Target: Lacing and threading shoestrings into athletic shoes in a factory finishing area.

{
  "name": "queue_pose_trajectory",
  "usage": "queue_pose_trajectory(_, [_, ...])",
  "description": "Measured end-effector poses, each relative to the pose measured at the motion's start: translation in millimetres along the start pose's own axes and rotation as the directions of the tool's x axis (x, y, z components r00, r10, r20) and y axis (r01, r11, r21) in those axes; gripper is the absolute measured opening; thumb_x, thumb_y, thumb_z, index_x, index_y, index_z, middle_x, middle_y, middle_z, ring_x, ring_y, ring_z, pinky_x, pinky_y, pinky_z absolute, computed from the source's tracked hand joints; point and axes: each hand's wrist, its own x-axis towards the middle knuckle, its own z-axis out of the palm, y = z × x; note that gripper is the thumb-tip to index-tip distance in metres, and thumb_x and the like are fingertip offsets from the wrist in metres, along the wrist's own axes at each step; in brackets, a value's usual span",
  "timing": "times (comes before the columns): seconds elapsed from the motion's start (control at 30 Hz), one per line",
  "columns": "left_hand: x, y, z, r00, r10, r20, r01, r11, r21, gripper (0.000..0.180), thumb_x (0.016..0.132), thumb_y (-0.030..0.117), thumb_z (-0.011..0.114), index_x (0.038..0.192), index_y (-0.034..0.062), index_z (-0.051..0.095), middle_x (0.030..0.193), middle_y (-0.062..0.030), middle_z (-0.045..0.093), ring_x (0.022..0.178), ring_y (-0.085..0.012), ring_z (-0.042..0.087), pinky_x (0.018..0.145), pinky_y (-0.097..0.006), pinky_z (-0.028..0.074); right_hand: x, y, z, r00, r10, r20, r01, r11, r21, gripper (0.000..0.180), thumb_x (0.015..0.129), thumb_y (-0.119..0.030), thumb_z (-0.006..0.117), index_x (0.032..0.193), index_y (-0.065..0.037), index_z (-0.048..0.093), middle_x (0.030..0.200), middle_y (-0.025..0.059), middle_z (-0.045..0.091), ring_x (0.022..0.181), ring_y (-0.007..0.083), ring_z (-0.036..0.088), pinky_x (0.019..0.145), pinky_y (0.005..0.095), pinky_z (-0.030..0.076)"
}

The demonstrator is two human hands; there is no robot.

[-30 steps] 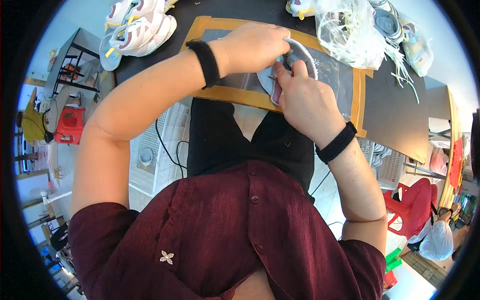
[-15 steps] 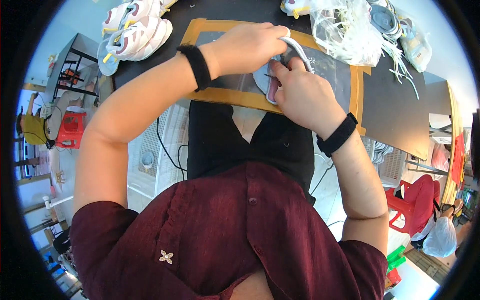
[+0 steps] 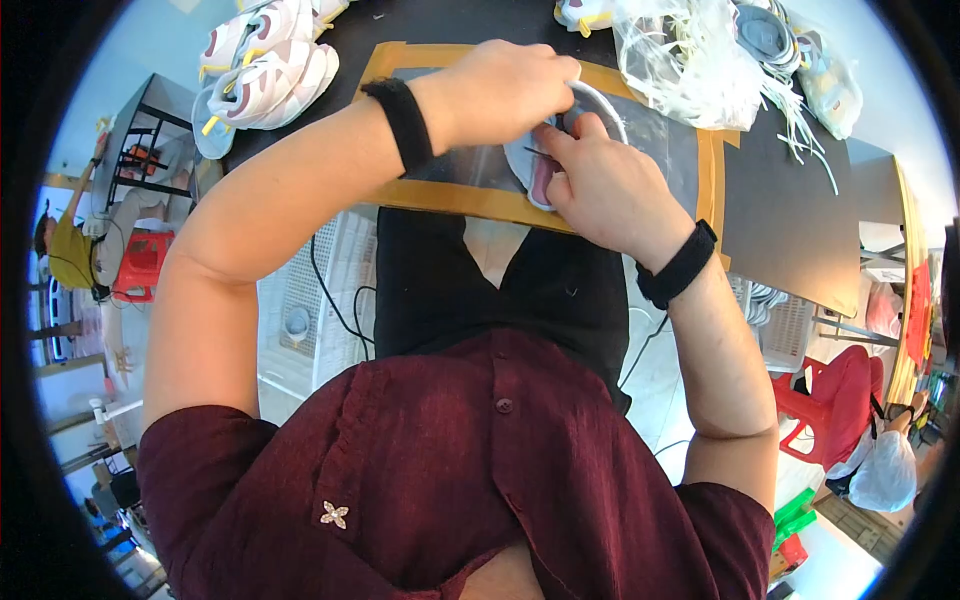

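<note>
A pale shoe with a white rim and a mauve patch lies over the clear sheet on the table, partly hidden by my hands. My left hand is closed on its far edge, fingertips at the white rim. Across the shoe's opening, my right hand has its index finger and thumb bent together. From between them sticks out a thin dark pointed tool; the rest of it is covered by the fingers. Black bands circle both wrists.
Several white and mauve shoes are stacked at the far left. A plastic bag of white strips and grey coiled pieces lie at the far right. Brown tape frames the clear sheet. A white crate stands below the table.
The shoe's white rim has tilted slightly and more of it shows beside my left fingers. My left hand has shifted a little; my right stays nearly in place.
</note>
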Motion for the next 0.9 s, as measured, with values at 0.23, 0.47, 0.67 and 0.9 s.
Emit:
queue_pose_trajectory(0.23, [-10,-5,8,0.988,-0.019,-0.155,0.005,0.996,-0.085,0.013,0.077,0.007,0.064,0.09,0.0045,0.062,0.114,-0.0091,0.061,0.098,-0.0288,0.061,0.079,-0.04,0.054,1,4,-1,0.998,-0.045,0.035,0.044,0.998,0.038,0.036,0.087,-0.021,0.053,0.12,-0.009,0.06,0.105,0.0215,0.058,0.089,0.0389,0.066,0.081,0.0474,0.053])
queue_pose_trajectory(0.47, [4,-1,-1,0.995,0.04,0.094,-0.04,0.999,0.002,0.009,0.079,0.006,0.062,0.088,0.0038,0.062,0.111,-0.0091,0.059,0.099,-0.0284,0.061,0.079,-0.041,0.054,2,-2,-2,0.995,0.009,0.096,-0.012,1.0,0.023,0.043,0.086,-0.018,0.051,0.128,-0.01,0.056,0.109,0.0205,0.057,0.092,0.0392,0.065,0.083,0.0473,0.052])
queue_pose_trajectory(0.67, [-4,-17,11,0.998,-0.055,-0.025,0.047,0.967,-0.249,0.007,0.082,0.004,0.057,0.087,-0.0003,0.059,0.098,-0.0135,0.056,0.091,-0.0358,0.06,0.078,-0.044,0.05,2,0,0,0.998,-0.016,0.062,0.015,1.0,0.015,0.043,0.087,-0.019,0.05,0.129,-0.011,0.056,0.111,0.0187,0.058,0.092,0.0387,0.065,0.082,0.0466,0.053])
queue_pose_trajectory(0.9, [6,-19,-8,0.985,-0.031,0.169,0.07,0.969,-0.235,0.01,0.08,0.008,0.057,0.085,0.0004,0.062,0.096,-0.0143,0.055,0.087,-0.0359,0.06,0.074,-0.044,0.048,-3,2,4,0.999,-0.035,-0.006,0.035,0.999,0.021,0.044,0.089,-0.02,0.05,0.131,-0.011,0.056,0.111,0.0182,0.058,0.092,0.0378,0.065,0.083,0.0464,0.052])
